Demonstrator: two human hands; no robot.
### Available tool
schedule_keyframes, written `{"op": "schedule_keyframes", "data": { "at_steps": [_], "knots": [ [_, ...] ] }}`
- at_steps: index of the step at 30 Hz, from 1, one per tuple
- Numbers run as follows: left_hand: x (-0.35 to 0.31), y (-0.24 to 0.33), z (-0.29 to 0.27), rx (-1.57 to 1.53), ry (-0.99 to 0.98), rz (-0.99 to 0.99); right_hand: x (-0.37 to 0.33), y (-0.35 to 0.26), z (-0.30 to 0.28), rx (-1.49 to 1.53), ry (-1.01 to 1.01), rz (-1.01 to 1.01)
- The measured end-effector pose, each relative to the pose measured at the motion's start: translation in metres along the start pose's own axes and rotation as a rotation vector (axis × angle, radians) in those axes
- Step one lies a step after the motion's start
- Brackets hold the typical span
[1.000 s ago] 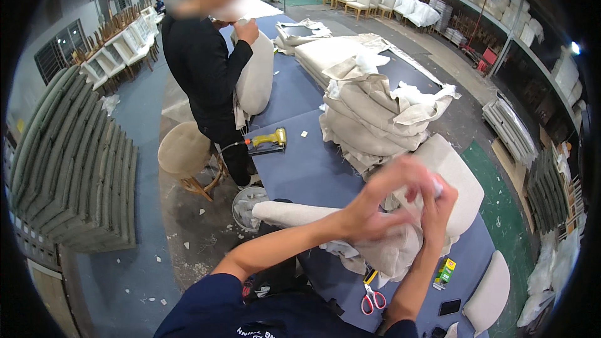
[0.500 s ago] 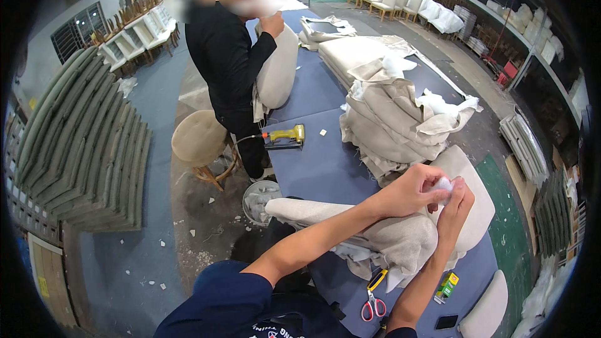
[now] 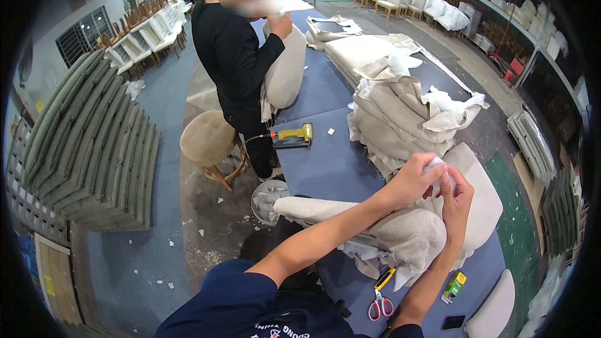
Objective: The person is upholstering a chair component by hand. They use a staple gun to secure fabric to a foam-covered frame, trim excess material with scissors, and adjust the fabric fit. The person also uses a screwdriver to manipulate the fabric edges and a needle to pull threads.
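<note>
My left hand [image 3: 416,180] and my right hand [image 3: 458,197] meet above the table, fingers closed together around a small wad of white stuffing [image 3: 434,165]. Below my forearms lies a beige fabric-covered cushion piece [image 3: 410,236], with loose cloth edges and white padding hanging under it. A larger smooth beige panel [image 3: 477,197] rests beyond my right hand. Near my right forearm are scissors with red, white and yellow handles [image 3: 380,303] and a small green and yellow box [image 3: 455,283].
A heap of beige fabric covers [image 3: 400,119] sits farther along the blue table [image 3: 313,172]. A yellow staple gun [image 3: 294,133] with a hose lies near its left edge. A co-worker in black [image 3: 231,56] stands there holding a beige cushion. A bucket of scraps [image 3: 268,200] and a round stool [image 3: 210,139] stand on the floor.
My hands have shifted slightly and my fingers have turned around the white wad, still together. The whole view has moved slightly, so things appear a little farther right.
</note>
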State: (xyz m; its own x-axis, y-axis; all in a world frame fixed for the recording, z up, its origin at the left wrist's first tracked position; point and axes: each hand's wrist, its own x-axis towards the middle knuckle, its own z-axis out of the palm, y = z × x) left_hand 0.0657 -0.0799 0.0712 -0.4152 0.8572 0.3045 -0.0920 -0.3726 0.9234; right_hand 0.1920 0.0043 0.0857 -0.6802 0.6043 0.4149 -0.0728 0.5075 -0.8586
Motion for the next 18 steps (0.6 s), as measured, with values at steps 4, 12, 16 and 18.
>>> {"op": "schedule_keyframes", "data": {
  "at_steps": [4, 12, 16, 18],
  "knots": [
    [0.007, -0.008, 0.001, 0.012, -0.039, -0.080, 0.004, 0.017, -0.017, -0.092, -0.083, 0.033],
    [0.018, -0.001, 0.039, 0.110, -0.288, 0.127, 0.005, 0.059, -0.047, 0.262, 0.609, -0.115],
    [0.012, -0.012, 0.028, 0.055, -0.255, 0.108, -0.003, 0.096, -0.088, 0.644, 0.762, 0.028],
    [0.012, -0.001, 0.036, 0.076, -0.170, 0.343, 0.006, 0.084, -0.069, 0.480, 0.710, 0.051]
  ]
}}
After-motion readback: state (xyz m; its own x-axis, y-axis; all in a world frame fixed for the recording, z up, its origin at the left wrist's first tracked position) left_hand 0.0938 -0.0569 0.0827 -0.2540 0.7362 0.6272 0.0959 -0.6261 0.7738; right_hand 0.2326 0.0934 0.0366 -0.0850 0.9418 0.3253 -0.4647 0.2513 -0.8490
